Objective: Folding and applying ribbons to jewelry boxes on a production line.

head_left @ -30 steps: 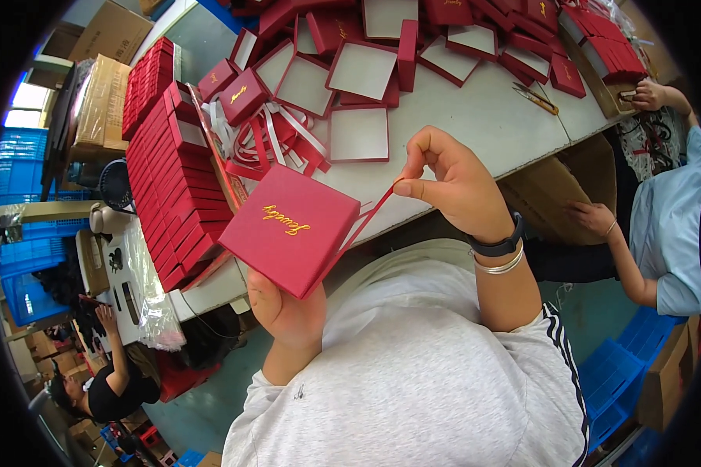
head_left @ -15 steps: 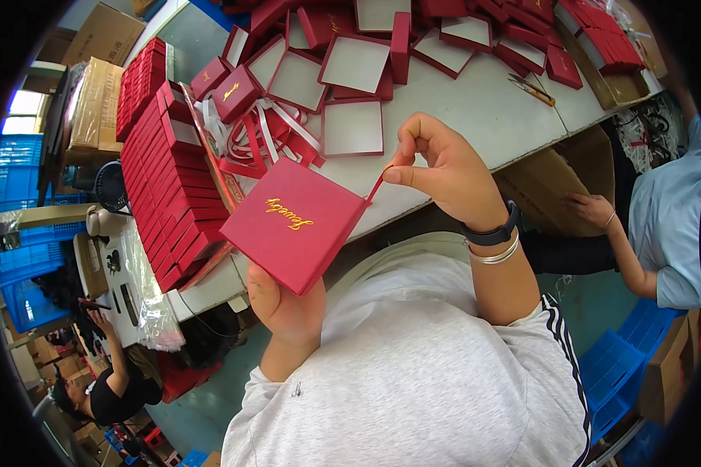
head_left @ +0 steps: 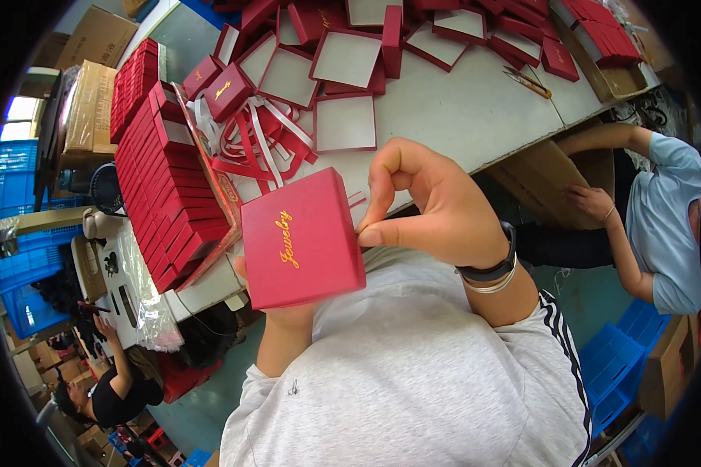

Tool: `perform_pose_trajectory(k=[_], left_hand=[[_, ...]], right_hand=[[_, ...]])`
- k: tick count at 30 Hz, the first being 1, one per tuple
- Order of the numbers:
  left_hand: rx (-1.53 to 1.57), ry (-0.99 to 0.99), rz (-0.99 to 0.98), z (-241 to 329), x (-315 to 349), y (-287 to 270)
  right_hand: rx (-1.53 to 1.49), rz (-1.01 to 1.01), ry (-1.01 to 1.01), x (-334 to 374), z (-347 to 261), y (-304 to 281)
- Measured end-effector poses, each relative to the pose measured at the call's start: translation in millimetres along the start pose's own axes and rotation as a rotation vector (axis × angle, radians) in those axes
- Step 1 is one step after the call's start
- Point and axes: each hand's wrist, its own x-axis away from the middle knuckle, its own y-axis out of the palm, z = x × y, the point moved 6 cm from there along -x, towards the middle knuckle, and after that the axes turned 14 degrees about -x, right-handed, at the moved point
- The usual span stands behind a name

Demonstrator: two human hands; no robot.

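A square red gift box (head_left: 300,249) with gold script on its top is held up in front of my chest. My left hand (head_left: 290,314) is closed round it from below, with most of its fingers hidden behind the box. At the box's right side, my right hand (head_left: 413,210) pinches thumb and forefinger together on a short red ribbon; only a trace of it shows at the fingertips. Just beyond the box, a heap of red and white ribbons (head_left: 261,144) lies on the white table (head_left: 436,105).
Open red box halves (head_left: 344,123) are piled at the far side. Rows of stacked red boxes (head_left: 171,202) stand on the left. Yellow-handled snips (head_left: 531,84) lie at the right. A co-worker in light blue (head_left: 666,210) handles a cardboard box (head_left: 541,183) there.
The box has turned clockwise and its top faces me more squarely. My right hand has come down and left, from holding the ribbon away from a corner to pinching close against the box's side.
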Motion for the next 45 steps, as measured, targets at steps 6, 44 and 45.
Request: perform_pose_trajectory(k=[6, 44, 45], left_hand=[[-0.182, 0.066, -0.062, -3.3, -4.2, 6.4], [-0.034, -0.085, 0.101, -13.4, -14.2, -8.4], [-0.021, -0.054, 0.090, -11.8, -14.0, -8.5]], right_hand=[[0.008, -0.008, 0.026, 2.3, -1.0, 8.3], [-0.904, 0.031, 0.163, 14.9, 77.3, 23.3], [-0.885, 0.009, 0.186, 13.0, 78.8, 25.1]])
